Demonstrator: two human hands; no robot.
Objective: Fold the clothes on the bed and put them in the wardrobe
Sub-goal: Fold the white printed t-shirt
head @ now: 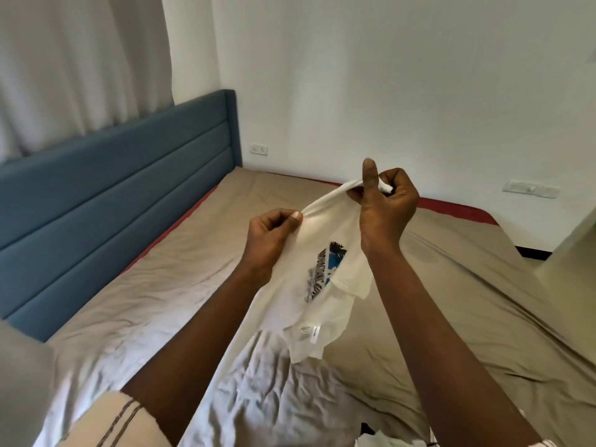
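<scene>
— Tan bed sheet point(467, 301) stretches out under you, blue headboard point(113, 195) off to the left, and you hold the white printed T-shirt point(335, 304) in the air between your hands, clear of the mattress.

— Check your grips. Your left hand point(274, 233) pinches the top edge between thumb and fingers. Your right hand point(383, 201) has a bunch of the cloth closed inside its curled fingers, thumb sticking up.

— I'd say you're at the opening-out step. The shirt hangs twisted, its care label point(309, 332) shows low down, and nothing looks folded yet.

— Next you probably need to find both shoulders, get the shirt hanging flat, then lay it print-down on a bare stretch of sheet.

— Mind the crumpled grey cloth point(274, 391) just below it. Set the shirt beside that, not on top, or you'll fold wrinkles in.

— The wardrobe isn't in view, so plan that trip once the fold is done.
</scene>
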